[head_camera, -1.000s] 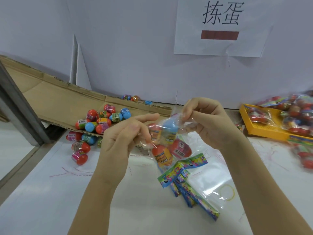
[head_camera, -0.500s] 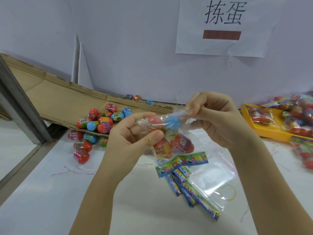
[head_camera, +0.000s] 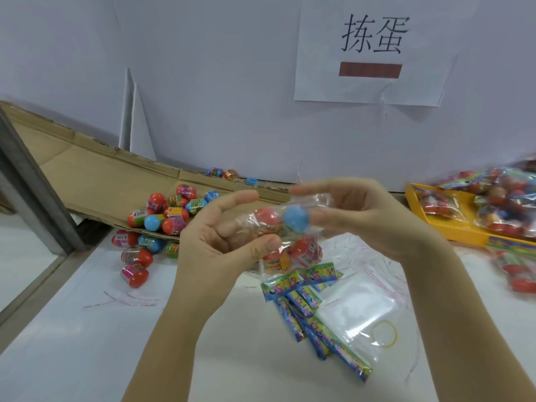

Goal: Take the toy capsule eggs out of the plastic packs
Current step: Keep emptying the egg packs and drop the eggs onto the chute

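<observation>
Above table (head_camera: 72,358), pack (head_camera: 285,224) in left hand (head_camera: 214,248)

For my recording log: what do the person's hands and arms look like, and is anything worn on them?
The left hand and right hand are bare: no gloves, rings or watch show. The left forearm and right forearm are uncovered to the frame edge, with no sleeve in view.

Glossy clear plastic pack (head_camera: 309,200), matt brown cardboard (head_camera: 101,184)
</observation>
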